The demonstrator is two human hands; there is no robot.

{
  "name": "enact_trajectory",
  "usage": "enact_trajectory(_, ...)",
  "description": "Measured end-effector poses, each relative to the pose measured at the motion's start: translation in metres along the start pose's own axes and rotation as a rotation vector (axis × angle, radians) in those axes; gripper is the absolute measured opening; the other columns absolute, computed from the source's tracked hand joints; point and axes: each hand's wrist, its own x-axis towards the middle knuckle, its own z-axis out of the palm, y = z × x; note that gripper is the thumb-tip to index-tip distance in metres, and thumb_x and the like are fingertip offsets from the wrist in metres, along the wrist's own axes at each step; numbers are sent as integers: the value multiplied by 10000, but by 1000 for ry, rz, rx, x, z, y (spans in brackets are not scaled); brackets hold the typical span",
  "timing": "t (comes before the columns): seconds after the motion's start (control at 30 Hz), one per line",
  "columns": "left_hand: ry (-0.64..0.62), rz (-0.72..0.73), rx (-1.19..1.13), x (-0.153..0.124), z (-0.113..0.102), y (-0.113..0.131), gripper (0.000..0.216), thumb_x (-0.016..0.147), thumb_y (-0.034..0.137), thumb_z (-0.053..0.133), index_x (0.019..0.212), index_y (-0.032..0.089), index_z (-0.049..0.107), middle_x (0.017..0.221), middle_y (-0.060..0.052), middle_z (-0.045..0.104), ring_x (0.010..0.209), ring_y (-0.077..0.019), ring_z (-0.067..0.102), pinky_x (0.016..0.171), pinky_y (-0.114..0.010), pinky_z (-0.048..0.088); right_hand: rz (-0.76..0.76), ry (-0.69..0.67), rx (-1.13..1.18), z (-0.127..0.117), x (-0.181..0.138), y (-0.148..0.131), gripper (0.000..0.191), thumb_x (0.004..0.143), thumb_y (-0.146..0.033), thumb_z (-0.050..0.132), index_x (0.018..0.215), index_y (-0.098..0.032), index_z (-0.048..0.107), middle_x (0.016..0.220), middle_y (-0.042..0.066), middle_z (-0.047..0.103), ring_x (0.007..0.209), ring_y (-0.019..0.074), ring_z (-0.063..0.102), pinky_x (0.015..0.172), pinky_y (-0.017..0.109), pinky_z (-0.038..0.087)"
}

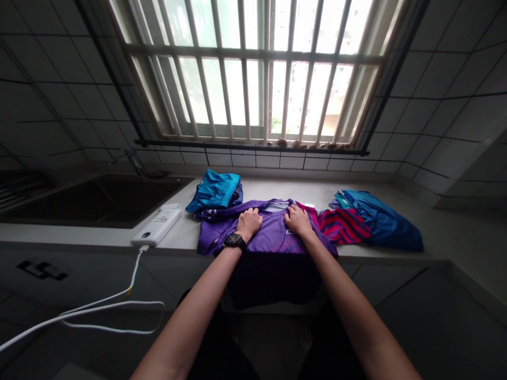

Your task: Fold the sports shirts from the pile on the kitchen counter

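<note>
A purple shirt (273, 238) lies spread on the pale counter (443, 232), its lower part hanging over the front edge. My left hand (249, 221), with a black watch on the wrist, rests on the shirt's left shoulder area with fingers curled into the fabric. My right hand (298, 219) presses on the shirt near the collar, fingers bent and gripping cloth. A folded turquoise garment (214, 191) lies just behind the left hand. To the right of the right hand lie a red-and-blue striped shirt (340, 224) and a blue garment (380, 219).
A white power bank (157, 225) sits at the counter's front edge, its white cable (114, 311) trailing down to the left. A dark sink (103, 200) with a tap (137, 162) is at the left. A barred window (253, 68) rises behind the counter.
</note>
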Motion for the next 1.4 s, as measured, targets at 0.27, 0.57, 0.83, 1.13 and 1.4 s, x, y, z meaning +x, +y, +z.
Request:
enact_trajectory(0.27,-12,-5,20,0,-3,2,390,1039,279,417,1275,112,679,1272,-174,707,1190,-279,691,1031,-350,515,-3,21,-9,1,-1,0,514,1053,-289,399,1522,-143,549,1670,154,431,1553,271,370,1290,504,237)
enact_trajectory(0.57,-14,7,46,-1,-4,3,410,1049,290,387,1275,110,678,1269,-168,710,1182,-279,692,1014,-342,525,-11,29,5,4,2,3,512,1050,-297,404,1516,-143,553,1670,149,433,1544,265,381,1290,495,233)
enact_trajectory(0.83,-9,0,37,0,-3,2,412,1043,288,393,1288,114,675,1264,-174,711,1176,-284,697,1016,-352,526,-22,54,1,8,4,6,508,1052,-309,392,1502,-155,568,1662,151,445,1546,259,372,1284,476,238)
enact_trajectory(1.13,-7,2,35,0,-2,2,418,1037,282,386,1283,111,677,1261,-183,709,1174,-296,699,1009,-369,534,-22,49,-12,6,4,5,512,1046,-302,404,1506,-145,567,1653,149,459,1526,269,409,1281,483,258)
enact_trajectory(1.4,4,-22,11,0,-4,3,510,1009,253,409,1471,73,527,1278,-215,710,1204,-304,694,1021,-371,521,4,-14,-32,5,5,6,575,1056,-328,344,1578,-136,484,1712,136,360,1591,248,297,1302,470,208)
